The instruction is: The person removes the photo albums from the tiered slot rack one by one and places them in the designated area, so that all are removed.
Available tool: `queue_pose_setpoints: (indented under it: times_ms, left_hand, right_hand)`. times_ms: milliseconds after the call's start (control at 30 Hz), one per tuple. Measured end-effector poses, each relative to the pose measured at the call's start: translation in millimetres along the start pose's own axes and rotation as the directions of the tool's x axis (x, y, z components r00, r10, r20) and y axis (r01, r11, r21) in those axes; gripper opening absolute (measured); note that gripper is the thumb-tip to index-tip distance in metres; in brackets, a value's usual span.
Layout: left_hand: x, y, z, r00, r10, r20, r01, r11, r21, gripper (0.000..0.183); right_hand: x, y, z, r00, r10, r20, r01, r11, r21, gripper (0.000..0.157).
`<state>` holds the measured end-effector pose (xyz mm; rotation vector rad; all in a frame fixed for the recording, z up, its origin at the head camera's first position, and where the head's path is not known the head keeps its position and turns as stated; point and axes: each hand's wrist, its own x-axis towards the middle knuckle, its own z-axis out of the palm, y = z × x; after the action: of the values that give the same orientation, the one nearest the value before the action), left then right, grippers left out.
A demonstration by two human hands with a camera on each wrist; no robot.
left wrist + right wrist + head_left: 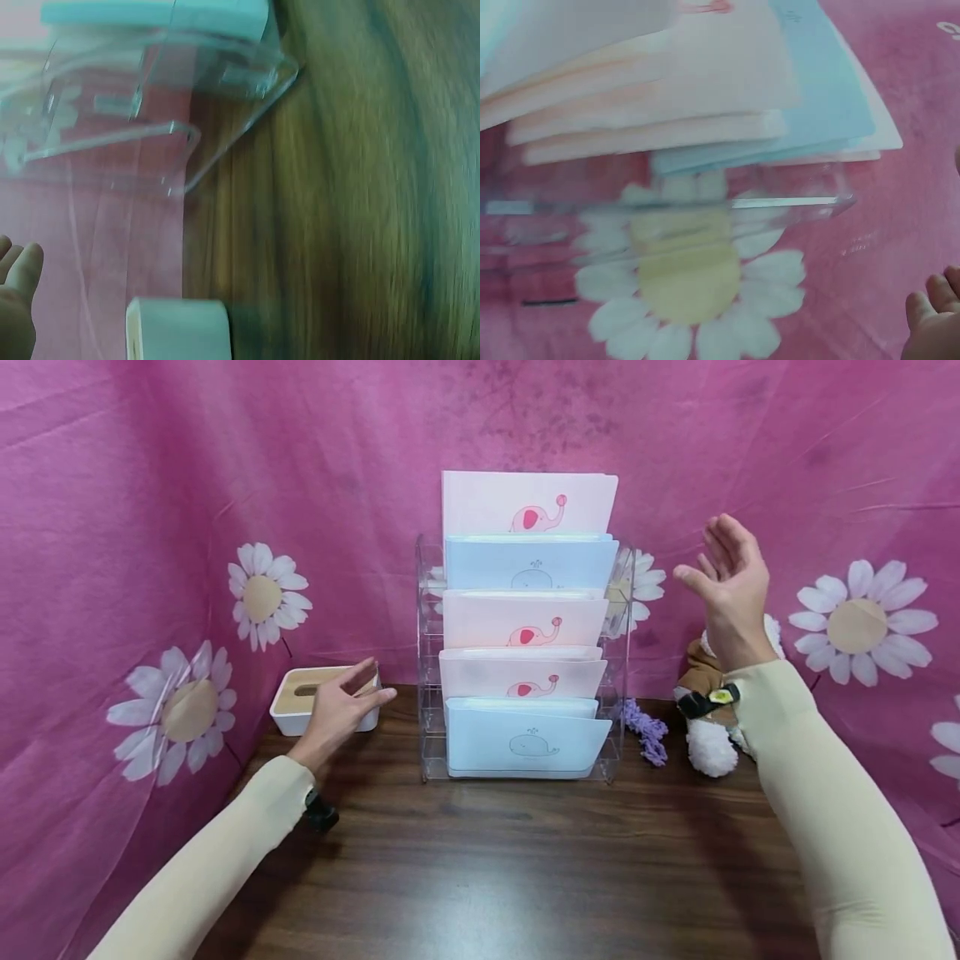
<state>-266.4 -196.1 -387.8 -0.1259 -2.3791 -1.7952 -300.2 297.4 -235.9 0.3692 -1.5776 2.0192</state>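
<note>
A clear acrylic rack (pixel 626 693) stands on the table and holds several folders in tiers. At the bottom is a blue folder (pixel 525 752) with a whale; the top folder (pixel 487 502) is pale pink with an elephant, and blue and pink ones sit between. My left hand (pixel 339 710), empty with fingers extended, is left of the rack and overlaps a white tissue box (pixel 288 718) with a wooden lid. Raised on the rack's right, my right hand (pixel 727 581) holds nothing, its fingers relaxed. In the right wrist view, folder edges (pixel 832 90) show beside the rack.
A purple fuzzy object (pixel 645 732) lies just right of the rack. Farther right, a brown and white plush toy (pixel 711 749) is partly hidden behind my right wrist. Pink cloth with daisies (pixel 858 627) hangs around the dark wooden table (pixel 480 868).
</note>
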Motion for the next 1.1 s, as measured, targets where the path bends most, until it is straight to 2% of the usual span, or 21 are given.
queue_pose_setpoints:
  times_ms: [167, 300, 433, 567, 667, 833, 933, 1100]
  left_hand:
    - [-1.6, 2.9, 21.0, 1.0, 0.004, -0.003, -0.004, 1.0, 0.026, 0.073]
    - [-3.0, 2.7, 34.8, 1.0, 0.025, 0.002, -0.025, 1.0, 0.008, 0.074]
    - [-5.2, 3.2, 43.0, 0.999, 0.031, -0.013, -0.032, 0.999, -0.04, 0.069]
    - [-10.0, 7.9, 48.0, 0.999, 0.04, -0.015, -0.041, 0.996, -0.078, 0.062]
    - [-10.9, 7.6, 50.6, 0.997, 0.066, -0.037, -0.067, 0.998, -0.019, 0.057]
    - [-8.4, 6.2, 52.7, 0.992, 0.085, -0.092, -0.077, 0.993, 0.089, 0.045]
    - [-6.5, 9.0, 53.7, 0.993, 0.082, -0.09, -0.074, 0.993, 0.087, 0.043]
    - [-3.5, 10.3, 54.8, 0.995, 0.066, -0.077, -0.062, 0.996, 0.059, 0.043]
  right_hand:
    - [25, -3, 20.5, 0.998, 0.039, 0.057, -0.037, 0.999, -0.039, 0.085]
    - [42, -1, 37.4, 0.987, 0.113, 0.118, -0.102, 0.99, -0.098, 0.085]
    - [58, 2, 56.5, 0.968, 0.191, 0.16, -0.172, 0.977, -0.128, 0.084]
    - [72, 4, 73.4, 0.955, 0.235, 0.18, -0.219, 0.97, -0.104, 0.079]
    - [81, 4, 83.5, 0.939, 0.289, 0.188, -0.268, 0.955, -0.128, 0.078]
    - [90, 2, 95.7, 0.9, 0.402, 0.17, -0.36, 0.903, -0.233, 0.079]
    - [94, 3, 97.3, 0.896, 0.424, 0.133, -0.379, 0.885, -0.272, 0.077]
    - [97, 10, 99.8, 0.891, 0.441, 0.109, -0.398, 0.873, -0.282, 0.075]
